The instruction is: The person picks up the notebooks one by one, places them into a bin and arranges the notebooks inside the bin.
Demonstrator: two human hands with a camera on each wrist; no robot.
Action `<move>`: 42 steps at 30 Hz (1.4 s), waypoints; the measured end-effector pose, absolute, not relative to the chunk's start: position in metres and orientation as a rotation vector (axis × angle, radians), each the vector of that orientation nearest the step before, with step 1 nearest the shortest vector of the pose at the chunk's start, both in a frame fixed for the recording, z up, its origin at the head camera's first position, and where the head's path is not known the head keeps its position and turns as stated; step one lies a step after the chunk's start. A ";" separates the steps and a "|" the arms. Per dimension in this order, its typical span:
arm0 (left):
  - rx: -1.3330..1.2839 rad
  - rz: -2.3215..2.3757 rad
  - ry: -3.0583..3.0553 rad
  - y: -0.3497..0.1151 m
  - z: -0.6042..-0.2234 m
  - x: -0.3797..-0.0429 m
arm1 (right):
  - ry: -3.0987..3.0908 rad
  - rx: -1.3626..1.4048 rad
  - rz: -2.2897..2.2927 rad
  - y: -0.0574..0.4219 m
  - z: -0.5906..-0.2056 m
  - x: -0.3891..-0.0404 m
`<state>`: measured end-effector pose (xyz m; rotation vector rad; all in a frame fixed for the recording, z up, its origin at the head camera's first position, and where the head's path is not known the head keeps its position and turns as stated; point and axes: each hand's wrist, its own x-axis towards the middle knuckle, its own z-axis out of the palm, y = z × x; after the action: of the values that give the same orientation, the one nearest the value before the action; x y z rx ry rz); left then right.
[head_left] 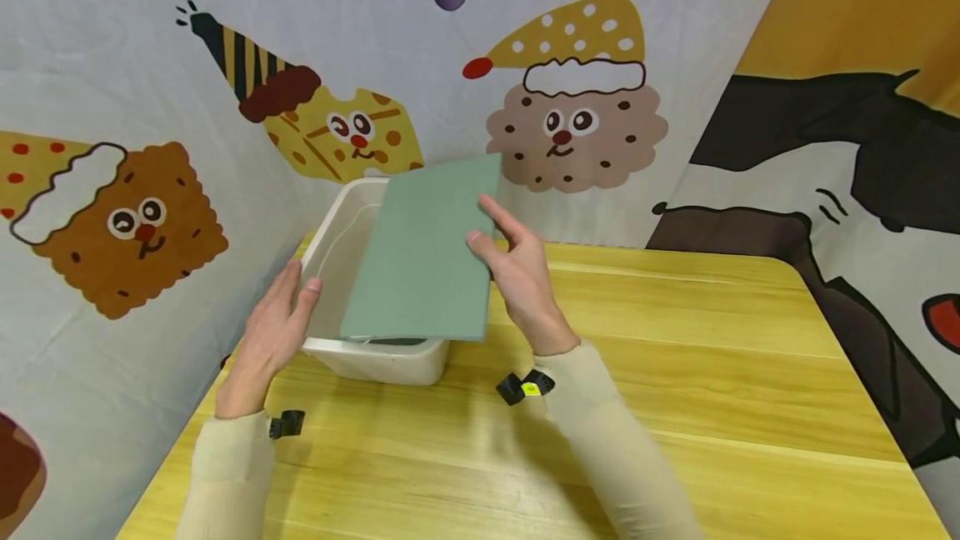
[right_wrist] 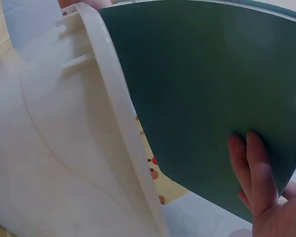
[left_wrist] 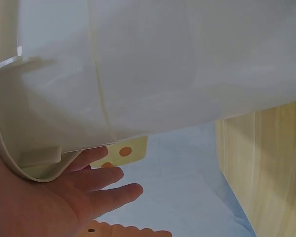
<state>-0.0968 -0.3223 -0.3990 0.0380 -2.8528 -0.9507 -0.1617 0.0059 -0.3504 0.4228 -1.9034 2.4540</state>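
A white plastic bin (head_left: 408, 367) stands on the table, its mouth partly hidden under a flat, pale-green notebook (head_left: 427, 248). My right hand (head_left: 517, 273) holds the notebook by its right edge, thumb on the upper face. In the right wrist view, two fingers (right_wrist: 260, 173) lie against its dark-green underside, and a pale line runs along its top edge. The notebook is tilted over the bin's rim. At the bin's left side my left hand (head_left: 273, 323) rests on the rim, thumb over it. From the left wrist, its fingers (left_wrist: 113, 195) look straight and spread outside the wall.
The yellow wood-grain table (head_left: 697, 373) stretches to the right and front. A cloth (head_left: 420, 48) printed with cartoon biscuits hangs close behind the bin and along the left side. Inside the bin, below the notebook, the contents are hidden.
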 end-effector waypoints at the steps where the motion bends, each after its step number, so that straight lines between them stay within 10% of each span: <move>1: 0.038 -0.959 -2.854 -0.322 -0.399 -0.097 | -1.911 0.422 2.446 0.003 -0.351 -0.163; 42: 0.017 -0.952 -2.870 -0.322 -0.396 -0.096 | -2.585 0.494 1.791 -0.082 -0.362 -0.186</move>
<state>-0.0962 -0.3223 -0.3964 0.0169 -2.8697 -0.9515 -0.1862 -0.0821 -0.3624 0.4937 -2.5849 1.7915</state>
